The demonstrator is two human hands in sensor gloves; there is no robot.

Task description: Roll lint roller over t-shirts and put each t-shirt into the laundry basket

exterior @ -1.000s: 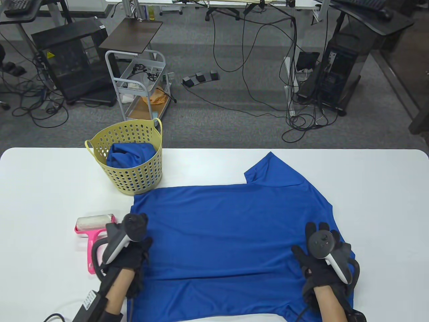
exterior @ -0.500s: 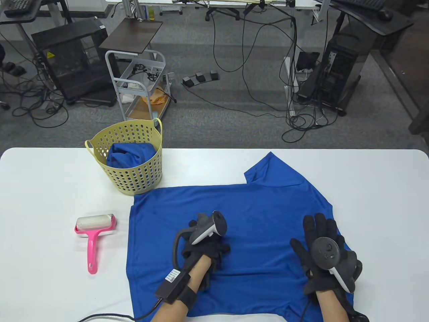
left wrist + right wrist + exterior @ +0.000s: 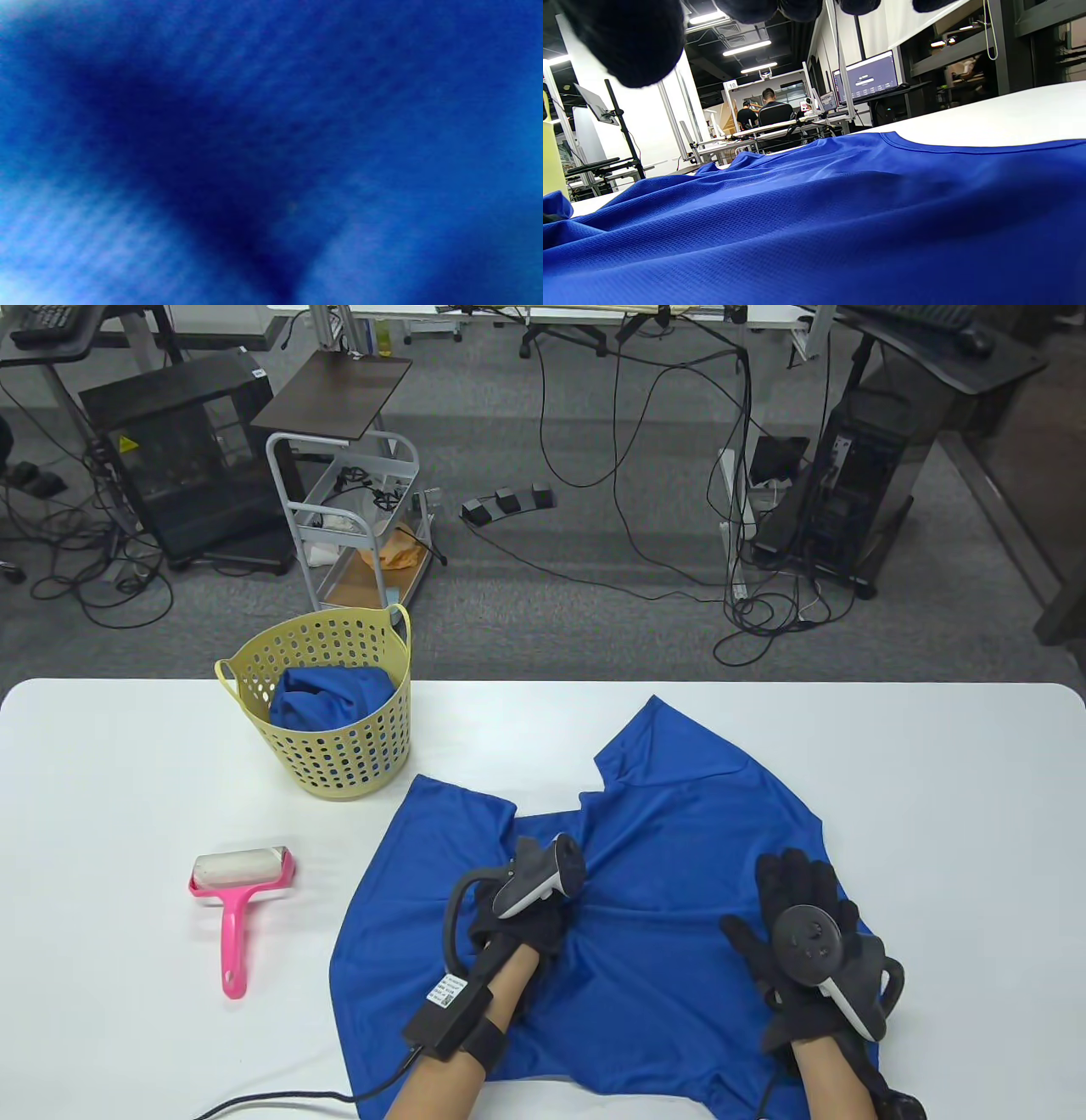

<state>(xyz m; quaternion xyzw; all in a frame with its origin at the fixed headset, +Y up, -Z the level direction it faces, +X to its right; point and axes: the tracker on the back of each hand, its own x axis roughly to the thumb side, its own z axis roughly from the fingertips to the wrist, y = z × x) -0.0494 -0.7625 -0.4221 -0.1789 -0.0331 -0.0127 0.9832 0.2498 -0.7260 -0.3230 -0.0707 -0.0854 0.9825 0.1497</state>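
Bunched since a moment ago, the blue t-shirt (image 3: 679,899) gathers at the table's near edge under the left hand (image 3: 517,920), apparently gripping cloth to lift it; the right hand (image 3: 806,959) rests flat, steadying it.

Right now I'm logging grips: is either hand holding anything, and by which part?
The left hand grips the blue t-shirt by a bunch of cloth near its middle. The right hand rests flat on it, holding nothing.
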